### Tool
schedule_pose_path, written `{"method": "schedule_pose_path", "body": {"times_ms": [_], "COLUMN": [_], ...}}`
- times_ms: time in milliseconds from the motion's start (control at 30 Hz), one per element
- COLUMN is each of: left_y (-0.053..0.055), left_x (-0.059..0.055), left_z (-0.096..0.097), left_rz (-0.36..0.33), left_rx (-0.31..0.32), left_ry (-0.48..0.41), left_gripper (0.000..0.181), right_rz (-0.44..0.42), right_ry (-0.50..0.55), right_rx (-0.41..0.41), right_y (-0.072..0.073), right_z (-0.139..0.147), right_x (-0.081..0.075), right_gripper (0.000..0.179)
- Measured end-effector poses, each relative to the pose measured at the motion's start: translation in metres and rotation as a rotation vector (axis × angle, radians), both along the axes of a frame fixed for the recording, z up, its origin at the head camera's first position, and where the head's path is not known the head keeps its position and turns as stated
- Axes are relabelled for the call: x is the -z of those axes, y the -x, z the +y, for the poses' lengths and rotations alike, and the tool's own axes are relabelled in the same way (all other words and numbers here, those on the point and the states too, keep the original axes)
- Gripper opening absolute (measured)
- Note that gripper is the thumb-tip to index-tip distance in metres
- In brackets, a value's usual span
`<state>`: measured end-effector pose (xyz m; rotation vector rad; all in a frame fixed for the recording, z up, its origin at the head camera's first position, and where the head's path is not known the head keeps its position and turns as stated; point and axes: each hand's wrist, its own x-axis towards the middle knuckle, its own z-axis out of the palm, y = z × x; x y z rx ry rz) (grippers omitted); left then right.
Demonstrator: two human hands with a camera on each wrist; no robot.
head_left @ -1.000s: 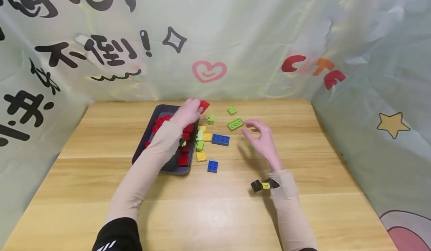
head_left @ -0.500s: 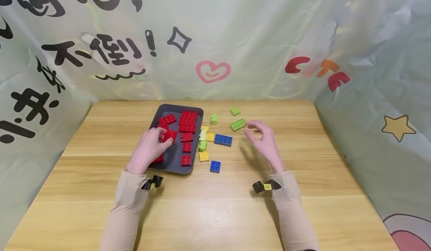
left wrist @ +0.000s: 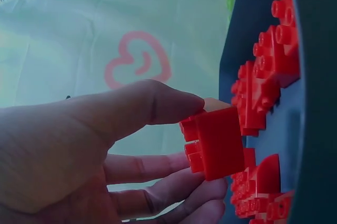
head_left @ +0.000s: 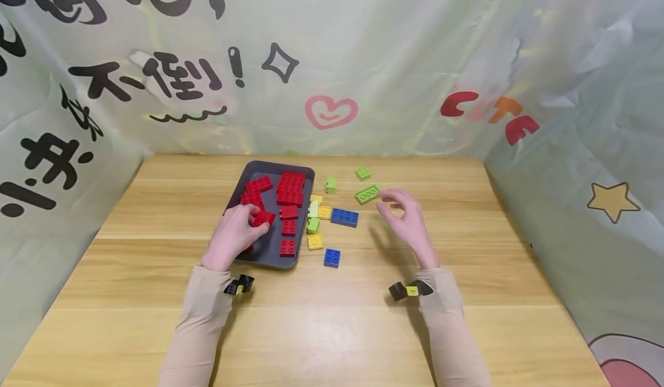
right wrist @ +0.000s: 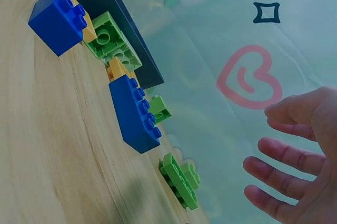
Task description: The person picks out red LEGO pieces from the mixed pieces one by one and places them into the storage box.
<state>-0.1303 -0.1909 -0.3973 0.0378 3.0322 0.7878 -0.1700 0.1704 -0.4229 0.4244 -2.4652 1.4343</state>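
My left hand [head_left: 231, 234] pinches a red toy brick [left wrist: 221, 142] between thumb and fingers, over the left side of the dark grey tray [head_left: 270, 256]. Its studs point back toward the palm in the left wrist view. Several other red bricks [head_left: 290, 188] lie in the tray, some of them hidden behind the hand. My right hand [head_left: 408, 224] hovers above the table with loosely bent fingers and nothing in them. Nearest to its fingertips lies a long green brick [head_left: 367, 194]; in the right wrist view a gap shows between them.
Right of the tray lie a long blue brick [head_left: 344, 217], a small blue brick [head_left: 332, 258], yellow bricks [head_left: 314, 241] and green bricks [head_left: 331, 186]. Another green brick [head_left: 363, 173] sits farther back. A printed cloth [head_left: 394, 58] hangs behind the wooden table [head_left: 332, 329].
My left hand has come back from beyond the tray's far right corner to its left side, carrying the red brick. The right hand has stayed almost still. The head view has shifted slightly.
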Motion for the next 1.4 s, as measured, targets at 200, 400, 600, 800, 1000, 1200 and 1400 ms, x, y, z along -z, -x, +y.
{"method": "schedule_pose_path", "body": {"times_ms": [200,400,600,800,1000,1200,1400], "left_y": [0.000,0.001,0.001,0.004,0.003,0.003,0.004], "left_x": [0.002,0.004,0.008,0.014,0.016,0.017,0.020], "left_z": [-0.001,0.001,0.004,0.004,0.003,0.005,0.005], "left_rz": [-0.050,-0.099,-0.151,-0.150,-0.144,-0.127,-0.105], "left_rx": [-0.009,-0.009,-0.003,-0.001,-0.013,-0.013,-0.004], "left_ry": [0.020,0.022,0.025,0.044,0.046,0.060,0.086], "left_gripper": [0.046,0.046,0.044,0.043,0.043,0.037,0.031], "right_rz": [0.024,0.022,0.005,-0.013,-0.014,-0.011,-0.018], "right_ry": [0.020,0.011,-0.004,-0.024,-0.013,-0.013,-0.016], "right_rx": [-0.033,-0.040,-0.026,0.000,-0.033,-0.042,-0.048], "right_y": [0.003,0.001,0.001,0.001,0.000,0.000,0.000], "right_z": [0.003,0.002,0.001,-0.001,0.000,0.001,0.002], "right_x": [0.006,0.006,0.007,0.009,0.008,0.009,0.009], "right_gripper": [0.028,0.027,0.027,0.027,0.027,0.028,0.029]}}
